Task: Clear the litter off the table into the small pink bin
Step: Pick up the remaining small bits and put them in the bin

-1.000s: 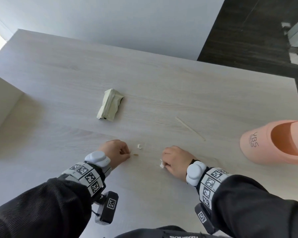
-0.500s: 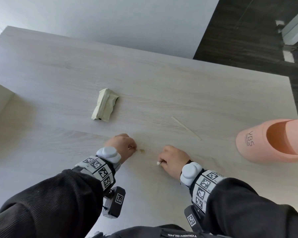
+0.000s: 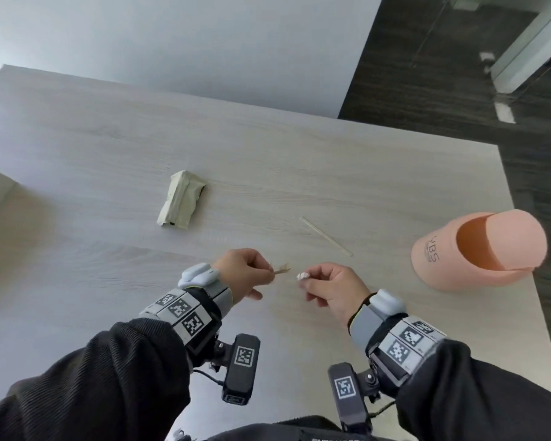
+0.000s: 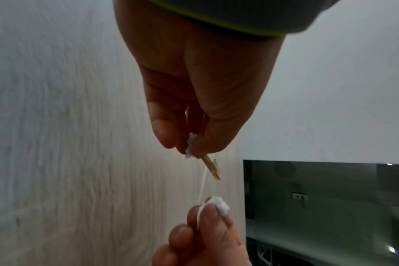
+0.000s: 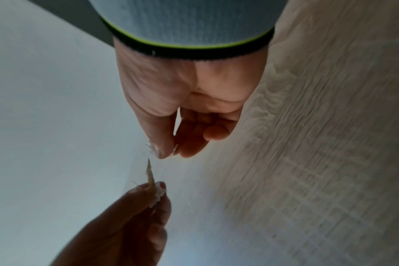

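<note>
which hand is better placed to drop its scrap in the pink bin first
Right. The right hand, pinching a white paper scrap, is nearer the pink bin at the table's right edge; the left hand is farther.

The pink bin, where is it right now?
In the head view the pink bin lies tipped on its side at the table's right edge, right of the thin stick and beyond the right hand.

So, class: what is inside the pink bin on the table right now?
Only the pink bin's bare orange inner wall shows through its opening; its lid flap and the viewing angle hide the bottom, so any litter inside cannot be seen.
</note>
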{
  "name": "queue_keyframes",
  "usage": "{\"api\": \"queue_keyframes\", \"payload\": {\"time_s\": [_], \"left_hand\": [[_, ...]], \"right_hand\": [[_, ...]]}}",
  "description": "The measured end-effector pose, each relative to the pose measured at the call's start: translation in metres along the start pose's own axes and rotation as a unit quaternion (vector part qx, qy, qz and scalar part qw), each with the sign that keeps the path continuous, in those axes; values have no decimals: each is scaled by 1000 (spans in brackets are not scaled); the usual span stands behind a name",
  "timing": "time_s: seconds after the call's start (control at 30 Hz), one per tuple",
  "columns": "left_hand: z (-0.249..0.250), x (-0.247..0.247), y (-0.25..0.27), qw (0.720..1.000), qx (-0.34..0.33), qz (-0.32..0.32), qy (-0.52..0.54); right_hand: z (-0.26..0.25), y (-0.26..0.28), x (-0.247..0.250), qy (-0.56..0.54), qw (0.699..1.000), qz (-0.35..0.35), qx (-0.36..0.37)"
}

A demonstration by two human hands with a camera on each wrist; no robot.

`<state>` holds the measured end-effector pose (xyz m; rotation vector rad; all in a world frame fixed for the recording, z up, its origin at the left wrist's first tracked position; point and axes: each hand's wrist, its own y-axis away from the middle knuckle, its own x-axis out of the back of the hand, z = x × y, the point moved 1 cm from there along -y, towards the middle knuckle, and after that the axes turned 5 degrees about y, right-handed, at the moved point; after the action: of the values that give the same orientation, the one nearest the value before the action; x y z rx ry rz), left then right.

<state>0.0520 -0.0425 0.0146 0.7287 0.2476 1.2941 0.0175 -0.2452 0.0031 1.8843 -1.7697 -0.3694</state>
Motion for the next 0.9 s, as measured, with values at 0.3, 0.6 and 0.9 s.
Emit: {"api": "queue_keyframes", "payload": {"time_s": [0.3, 0.6, 0.9], "left_hand": [[45, -53, 28, 986, -89, -100, 99], [83, -111, 43, 978, -142, -146, 34], [118, -162, 38, 980, -172, -96, -9]], "right_hand": [[-22, 37, 26, -113, 992, 28, 52], [-16, 62, 95, -128, 987, 76, 57], [-10, 81, 156, -127, 990, 52, 35]]}}
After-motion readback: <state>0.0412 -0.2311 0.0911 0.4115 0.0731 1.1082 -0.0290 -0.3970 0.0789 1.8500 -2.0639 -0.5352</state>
